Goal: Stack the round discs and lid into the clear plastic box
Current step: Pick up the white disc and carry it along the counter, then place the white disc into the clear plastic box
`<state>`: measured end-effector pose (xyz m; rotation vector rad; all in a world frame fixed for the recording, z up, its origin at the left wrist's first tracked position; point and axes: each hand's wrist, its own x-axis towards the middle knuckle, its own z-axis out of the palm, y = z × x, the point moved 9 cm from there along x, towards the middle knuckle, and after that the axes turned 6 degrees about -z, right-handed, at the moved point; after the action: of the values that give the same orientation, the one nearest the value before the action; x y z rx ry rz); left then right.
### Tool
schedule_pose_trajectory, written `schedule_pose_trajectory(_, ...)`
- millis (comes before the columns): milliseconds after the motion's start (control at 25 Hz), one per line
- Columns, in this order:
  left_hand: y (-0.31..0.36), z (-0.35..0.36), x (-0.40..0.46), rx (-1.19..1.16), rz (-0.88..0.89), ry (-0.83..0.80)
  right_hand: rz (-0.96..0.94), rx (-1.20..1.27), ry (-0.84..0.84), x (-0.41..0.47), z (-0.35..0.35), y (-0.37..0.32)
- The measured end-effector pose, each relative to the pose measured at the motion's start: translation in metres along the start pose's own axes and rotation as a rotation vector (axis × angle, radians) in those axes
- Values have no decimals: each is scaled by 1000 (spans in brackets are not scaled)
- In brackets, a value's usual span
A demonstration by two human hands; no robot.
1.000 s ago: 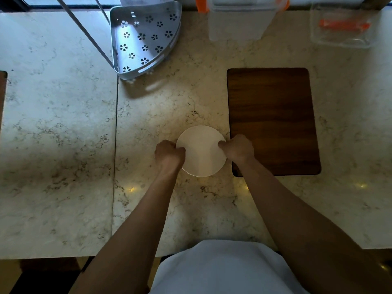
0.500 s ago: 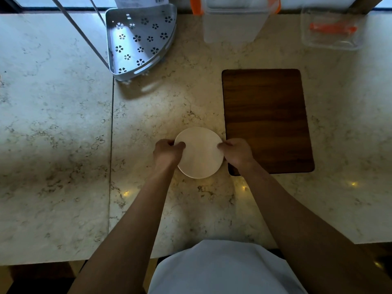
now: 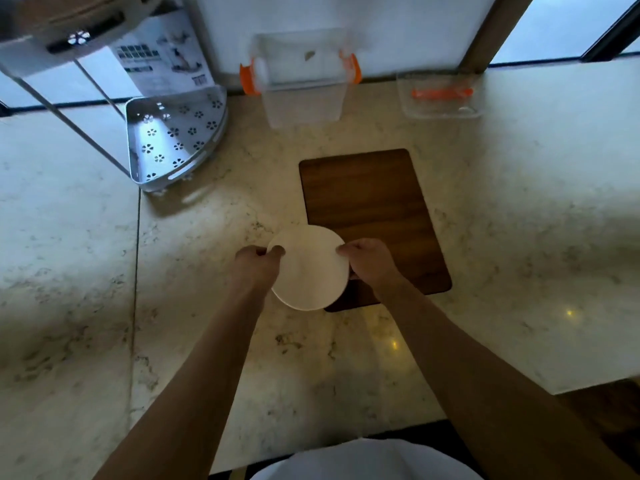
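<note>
A white round disc (image 3: 309, 268) is held between both hands above the marble counter, its right side over the near left corner of the wooden board. My left hand (image 3: 257, 268) grips its left rim, my right hand (image 3: 367, 260) grips its right rim. Whether it is one disc or a stack I cannot tell. A tall clear plastic box (image 3: 302, 85) with orange side clips stands at the back, by the wall. A second, shallow clear container (image 3: 440, 95) with an orange piece inside sits to its right.
A dark wooden board (image 3: 370, 209) lies on the counter (image 3: 194, 306) right of centre. A perforated metal corner shelf (image 3: 176, 140) on a slanted frame stands at the back left, with a printed card behind it. The counter's front edge runs near my body.
The disc has come up off the counter and shifted slightly right over the board's corner, both hands still on its rim. My head has tilted up, showing more of the back wall.
</note>
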<state>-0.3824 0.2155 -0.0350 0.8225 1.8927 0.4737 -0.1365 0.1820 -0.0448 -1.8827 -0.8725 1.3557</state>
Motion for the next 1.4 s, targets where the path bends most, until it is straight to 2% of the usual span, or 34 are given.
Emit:
schedule_pose_trajectory(320, 83, 21, -29, -225, -52, 118, -129, -39, -105, 42, -66, -77)
schedule_pose_trajectory(480, 116, 32, -22, -279, -78, 89, -204, -111, -130, 73, -83, -114)
schedule_pose_trajectory(600, 154, 34, -5, -304, -26, 63, -214, -119, -124, 101, -89, -138)
schedule_pose_trajectory(840, 226, 30, 45, -360, 9, -103, -187, -9, -72, 155, -91, -197)
schedule_pose_trajectory(1120, 329, 10, 124, -386, 174, -147, -327, 4, -41, 232, -89, -302)
schedule_pose_trajectory(1240, 366, 3, 154, -333, 229, -140, -437, -101, -12, 262, -90, -338)
schedule_pose_trajectory(1400, 402, -7, 182, -165, 387, -46, -670, -477, 82, 286, -84, -377)
